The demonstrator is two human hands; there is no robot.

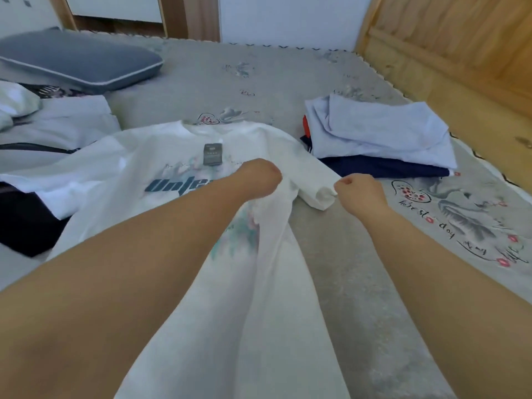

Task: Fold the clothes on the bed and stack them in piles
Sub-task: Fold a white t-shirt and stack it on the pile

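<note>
A white T-shirt with blue lettering and a grey neck tag lies face up in the middle of the bed. My left hand grips the shirt's right side near the armpit, fingers curled under the cloth. My right hand pinches the end of the right sleeve. To the right sits a pile of folded clothes, pale blue on top of navy.
Unfolded clothes in pale and dark colours lie at the left. A blue-grey pillow rests at the back left. The grey patterned bedspread shows between my arms. A wooden bed frame runs along the right.
</note>
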